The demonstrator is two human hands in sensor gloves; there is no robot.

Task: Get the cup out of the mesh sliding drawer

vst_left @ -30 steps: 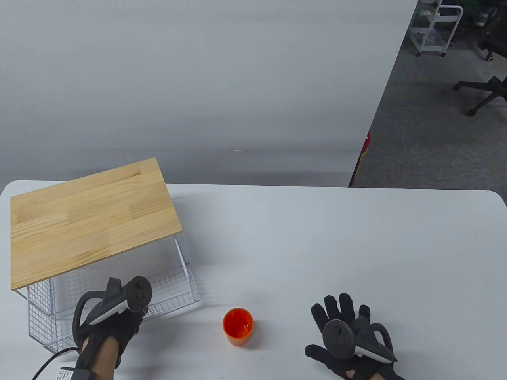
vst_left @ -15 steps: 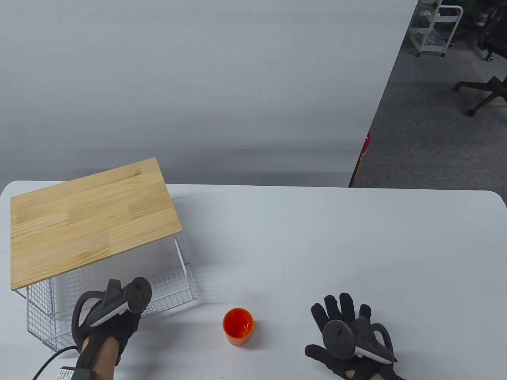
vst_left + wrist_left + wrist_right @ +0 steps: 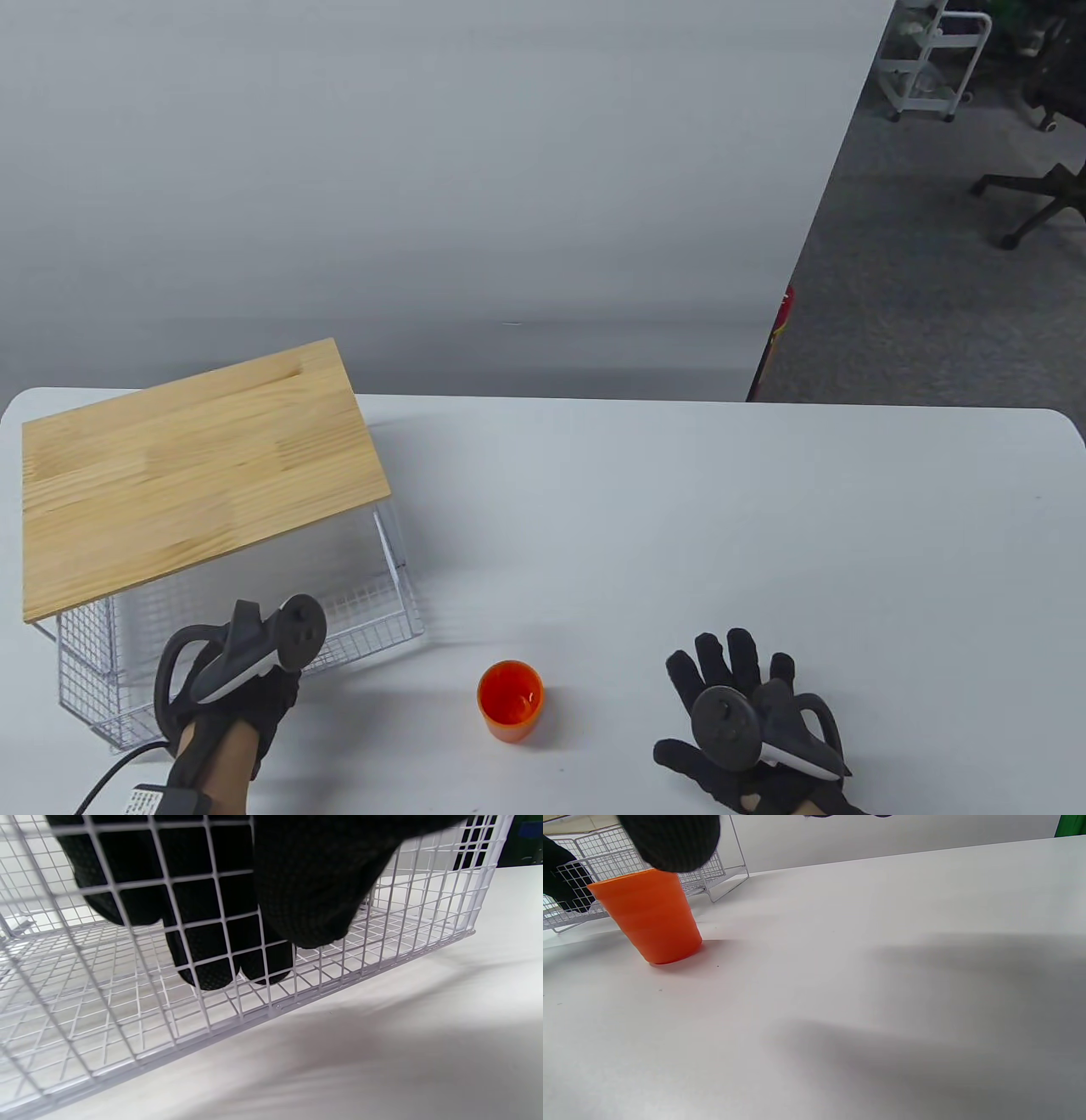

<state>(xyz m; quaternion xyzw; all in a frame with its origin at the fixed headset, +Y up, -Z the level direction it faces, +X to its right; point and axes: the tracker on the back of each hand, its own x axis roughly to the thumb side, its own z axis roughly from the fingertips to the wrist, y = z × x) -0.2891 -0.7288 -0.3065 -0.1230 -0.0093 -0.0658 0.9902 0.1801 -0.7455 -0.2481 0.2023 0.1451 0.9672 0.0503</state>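
With the left hand [image 3: 233,692] gripping the mesh drawer's [image 3: 271,1001] front and the right hand [image 3: 747,730] spread flat on the surface [image 3: 679,526], a jerky push could skid the drawer unit or knock the nearby orange cup [image 3: 510,701] over.

Orange cup [image 3: 651,916] upright on table [image 3: 865,984], mesh drawer [image 3: 606,861] behind

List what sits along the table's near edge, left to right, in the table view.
mesh drawer with the left hand gripping its front wall → orange cup standing upright on the table → right hand, fingers spread.
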